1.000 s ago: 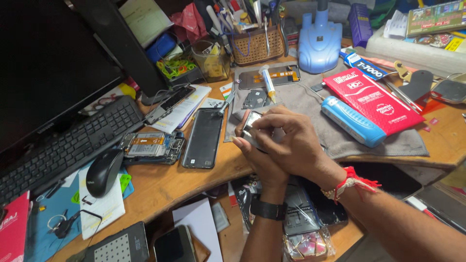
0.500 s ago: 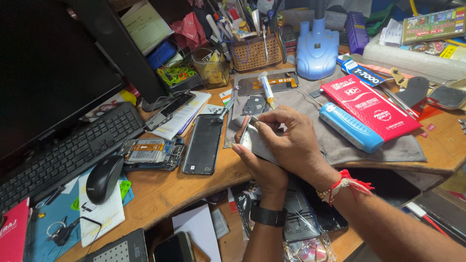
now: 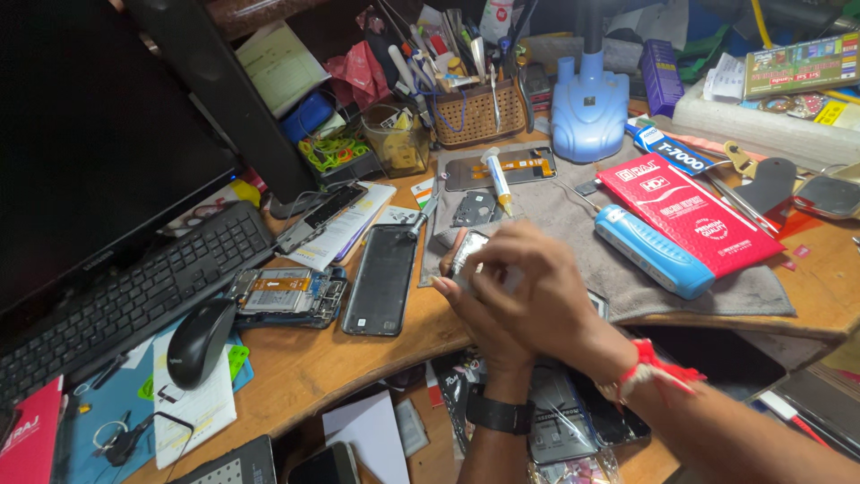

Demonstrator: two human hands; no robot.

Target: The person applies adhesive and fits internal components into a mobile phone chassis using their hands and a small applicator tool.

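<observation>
Both my hands meet over the front edge of a grey cloth mat (image 3: 627, 287) on the wooden desk. My left hand (image 3: 479, 327), with a black watch on its wrist, grips a small silvery phone part (image 3: 468, 251) from below. My right hand (image 3: 537, 291), with a red thread at the wrist, lies over the part with its fingertips pressed to it. Most of the part is hidden under my fingers. A black phone (image 3: 381, 278) lies face down just left of my hands.
An opened phone body (image 3: 285, 296), a black mouse (image 3: 197, 341) and a keyboard (image 3: 125, 305) lie to the left. On the mat are a glue tube (image 3: 497, 177), a blue case (image 3: 654, 254) and a red box (image 3: 685, 215). A tool basket (image 3: 475, 108) and blue stand (image 3: 589, 106) stand behind.
My hands stay together on the small part, shifting only slightly; my right fingers have slid further over it. The view has tilted a little.
</observation>
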